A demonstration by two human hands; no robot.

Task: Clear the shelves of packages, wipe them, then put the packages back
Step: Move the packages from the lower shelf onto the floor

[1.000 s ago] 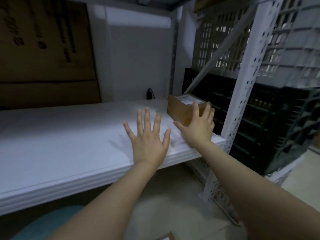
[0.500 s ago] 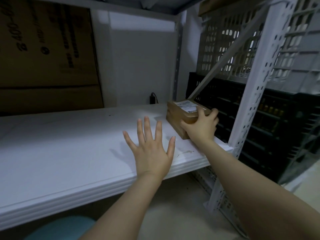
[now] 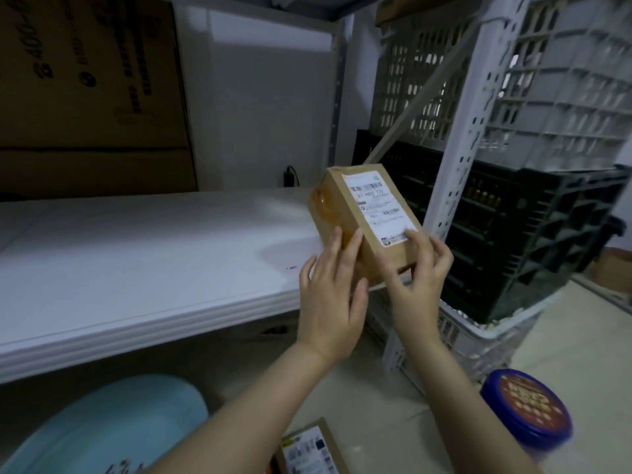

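- Standing at the far left behind the shelf is a big brown cardboard box (image 3: 85, 80) with dark print on it.
- The white shelf (image 3: 136, 254) runs from the left edge to the middle of the view.
- Under the shelf, at the bottom left, is a light blue round thing (image 3: 102, 429). I cannot tell what it is.
- A small black plug (image 3: 290, 175) sits at the back wall, just past the shelf.
- The left hand (image 3: 330, 302) is up at the right end of the shelf. Its fingers are almost straight and lie flat on the left side of the package.
- The package (image 3: 352, 213) is a small brown box with shiny tape and a white label (image 3: 378, 205). Both hands have it over the right front corner of the shelf. It is tilted, with the far end higher and the label side facing up. The hands hide its low end, so I cannot tell if it touches the shelf.
- The right hand (image 3: 422, 278) grips the near right corner of the package. The thumb presses on the label side and the fingers curl round the edge.
- A second package (image 3: 309, 449) lies on the floor (image 3: 564, 354) between the arms, partly cut off by the bottom edge.
- A white metal post (image 3: 468, 131) with holes stands just right of the held package.
- Behind the post, a grey crate (image 3: 554, 80) sits on a black crate (image 3: 513, 234).
- A tub with a blue lid (image 3: 526, 415) stands on the floor at the bottom right.
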